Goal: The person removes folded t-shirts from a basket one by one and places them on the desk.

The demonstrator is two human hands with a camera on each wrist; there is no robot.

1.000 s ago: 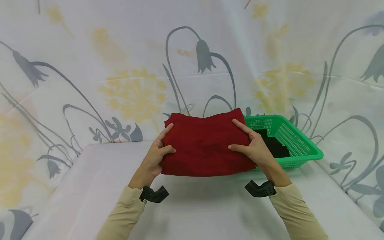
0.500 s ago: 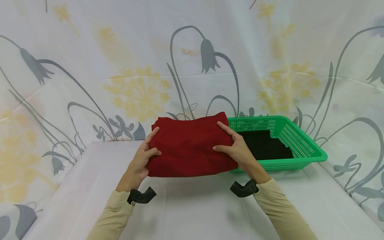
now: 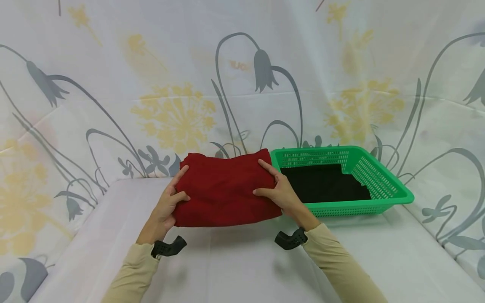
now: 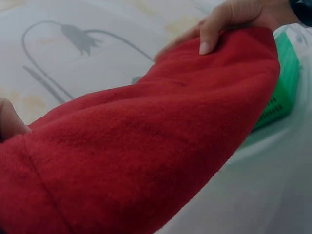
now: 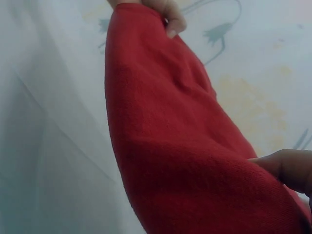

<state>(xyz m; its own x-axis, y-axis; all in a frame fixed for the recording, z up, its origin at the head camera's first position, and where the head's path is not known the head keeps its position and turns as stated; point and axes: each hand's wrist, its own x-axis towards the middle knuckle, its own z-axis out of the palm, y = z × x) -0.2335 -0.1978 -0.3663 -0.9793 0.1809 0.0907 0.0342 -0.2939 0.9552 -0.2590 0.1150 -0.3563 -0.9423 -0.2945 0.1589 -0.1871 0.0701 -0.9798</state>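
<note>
Above the white table, head view, red cloth: held up between both hands, left of the green basket; looks folded, layer count unreadable, back face hidden.
Left hand: fingers holding the cloth's left end, thumb on the front; the fingers behind are mostly hidden.
Right hand: same grip at the right end, rear fingers hidden.
Green basket: left front partly covered by cloth and right hand.
Black fabric in basket: too dark to read folds.
Sleeves: cut off by bottom edge.
Left wrist view: cloth runs off left and bottom; only a bit of the left hand shows; basket mostly behind cloth.
Right wrist view: cloth cut off at bottom; left hand cropped at top, right hand at right edge.
</note>
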